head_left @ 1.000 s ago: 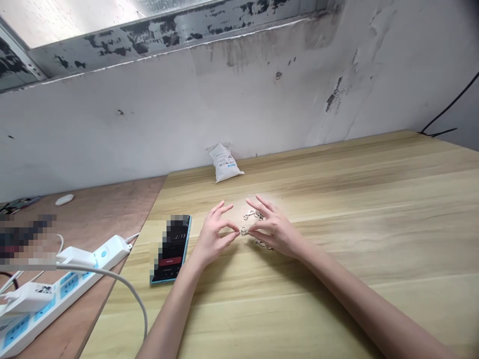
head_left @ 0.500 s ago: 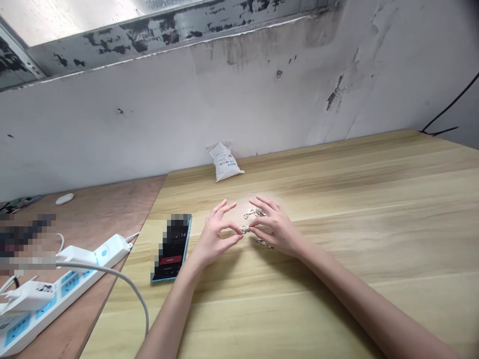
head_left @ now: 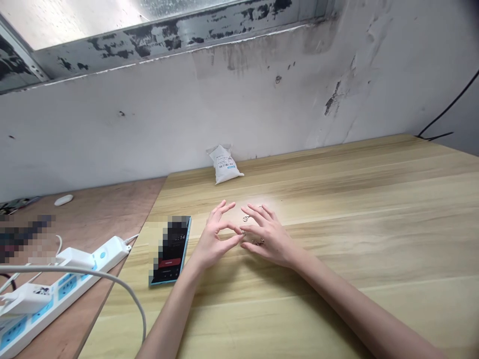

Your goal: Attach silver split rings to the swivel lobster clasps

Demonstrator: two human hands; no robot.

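Observation:
Thumb and forefinger of my left hand are pinched on a small silver metal clasp with a ring; most of it is hidden by the fingers. Close by on the right, my right hand has its fingers spread and its thumb apart from the forefinger. Its forefinger tip is beside the clasp; whether they touch I cannot tell. More small metal clasps lie on the table just beyond the right fingers, partly covered. Another metal piece shows under the right hand, between thumb and forefinger.
A phone lies left of my left forearm. At the wall stands a white labelled packet. A power strip with chargers sits on the brown surface at left. A grey cable loops over the table's left part.
My right thumb and forefinger have parted from the clasp, and the right hand has shifted slightly left with fingers spread. The left hand keeps its pinch almost in place.

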